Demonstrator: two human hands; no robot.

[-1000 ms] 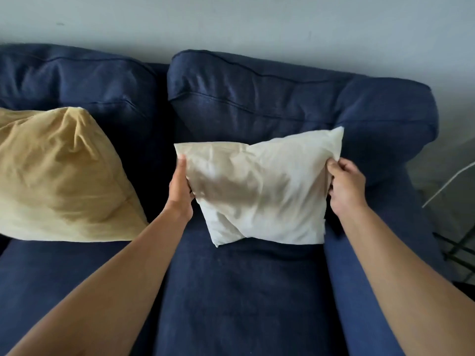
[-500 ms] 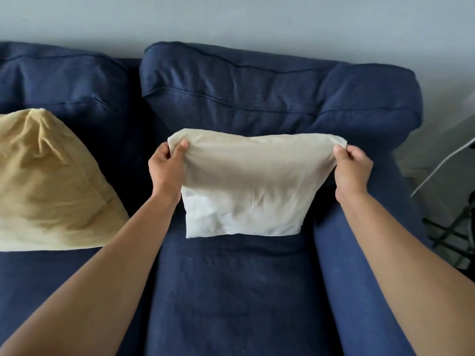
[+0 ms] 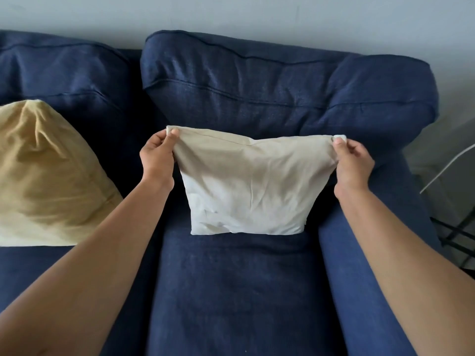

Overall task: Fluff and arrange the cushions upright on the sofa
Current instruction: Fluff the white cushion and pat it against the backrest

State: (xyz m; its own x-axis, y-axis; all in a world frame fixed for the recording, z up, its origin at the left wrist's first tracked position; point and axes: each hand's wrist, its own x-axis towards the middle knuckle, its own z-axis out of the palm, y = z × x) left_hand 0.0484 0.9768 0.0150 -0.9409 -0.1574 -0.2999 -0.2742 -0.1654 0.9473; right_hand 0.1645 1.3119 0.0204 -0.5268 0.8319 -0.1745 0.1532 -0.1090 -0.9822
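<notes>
A cream-white cushion (image 3: 248, 191) stands upright on the right seat of the dark blue sofa (image 3: 231, 291), its bottom edge on the seat and its back near the backrest. My left hand (image 3: 156, 156) pinches its top left corner. My right hand (image 3: 353, 163) pinches its top right corner, and the top edge is stretched taut between them. A mustard-yellow cushion (image 3: 48, 181) leans upright against the left backrest, apart from both hands.
The sofa's right armrest (image 3: 365, 278) runs along beside my right forearm. Beyond it at the right edge are a thin white rod (image 3: 447, 168) and a dark wire frame (image 3: 460, 232). A pale wall (image 3: 231, 14) rises behind the sofa.
Both hands shifted from the white cushion's sides up to its top corners and pulled the top edge straight. The cushion went from tilted to squarely upright.
</notes>
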